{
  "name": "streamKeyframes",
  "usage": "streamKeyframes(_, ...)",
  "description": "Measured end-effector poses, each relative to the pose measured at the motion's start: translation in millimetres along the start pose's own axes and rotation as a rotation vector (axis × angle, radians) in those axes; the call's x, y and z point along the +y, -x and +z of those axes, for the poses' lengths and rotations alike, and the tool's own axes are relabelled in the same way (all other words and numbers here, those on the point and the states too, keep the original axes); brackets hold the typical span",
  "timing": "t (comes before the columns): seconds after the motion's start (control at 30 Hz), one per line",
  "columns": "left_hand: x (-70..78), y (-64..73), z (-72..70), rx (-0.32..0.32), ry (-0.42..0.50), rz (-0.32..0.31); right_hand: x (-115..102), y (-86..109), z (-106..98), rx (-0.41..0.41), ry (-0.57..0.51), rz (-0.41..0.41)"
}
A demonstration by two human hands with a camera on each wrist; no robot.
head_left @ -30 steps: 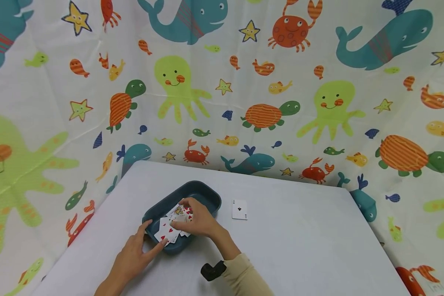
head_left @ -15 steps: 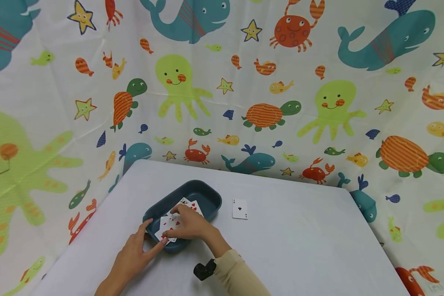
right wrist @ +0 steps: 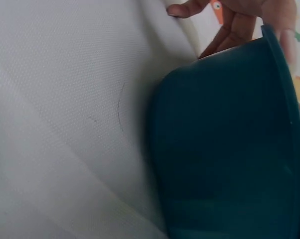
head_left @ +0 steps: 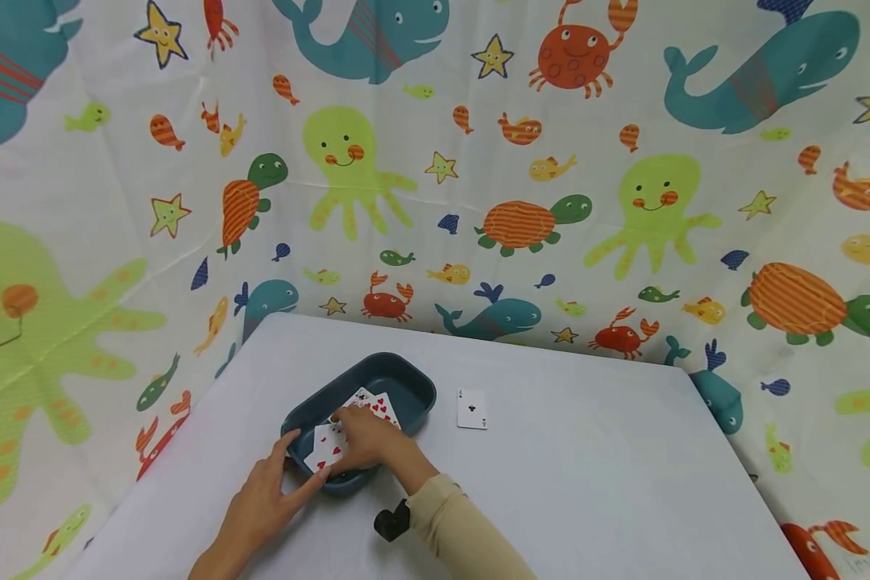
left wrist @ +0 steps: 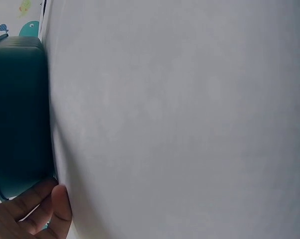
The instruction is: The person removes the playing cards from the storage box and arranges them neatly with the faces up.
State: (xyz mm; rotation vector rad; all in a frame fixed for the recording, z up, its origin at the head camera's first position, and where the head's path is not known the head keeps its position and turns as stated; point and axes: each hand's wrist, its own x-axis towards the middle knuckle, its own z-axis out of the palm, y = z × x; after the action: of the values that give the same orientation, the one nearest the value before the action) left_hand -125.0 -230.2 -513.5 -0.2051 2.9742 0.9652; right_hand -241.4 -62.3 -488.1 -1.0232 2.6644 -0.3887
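Observation:
A dark teal plastic tub sits on the table with several loose playing cards inside, red hearts among them. My left hand grips its near-left corner, thumb on the near rim and fingers at the left end. In the left wrist view, fingers curl against the end of the tub. My right hand reaches into the tub, its thumb and fingers bent round cards near the left end; the palm side is hidden. More face-up cards lie beyond its fingers.
A single ace of clubs lies face up on the white table, right of the tub. Behind the table hangs a curtain with sea animals. A black device hangs at the right wrist, below a beige sleeve.
My right hand has moved left and lower over the cards, its thumb now near the left thumb. Heart cards on its far side have come into view. The left hand stays on the tub.

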Motion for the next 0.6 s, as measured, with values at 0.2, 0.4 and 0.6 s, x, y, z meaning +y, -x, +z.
streamKeyframes(0.2,2.4,-1.9,-1.0,-0.010,0.000,-0.003,-3.2,-3.6,0.7,-0.007,0.100,0.056)
streamKeyframes(0.4,1.7,-3.3,-1.3,-0.005,0.000,0.004,-5.7,-6.4,0.4,0.002,0.171,0.050)
streamKeyframes(0.6,1.0,-3.2,0.7,-0.010,0.010,-0.001,-4.7,-6.9,2.7,0.002,0.180,0.040)
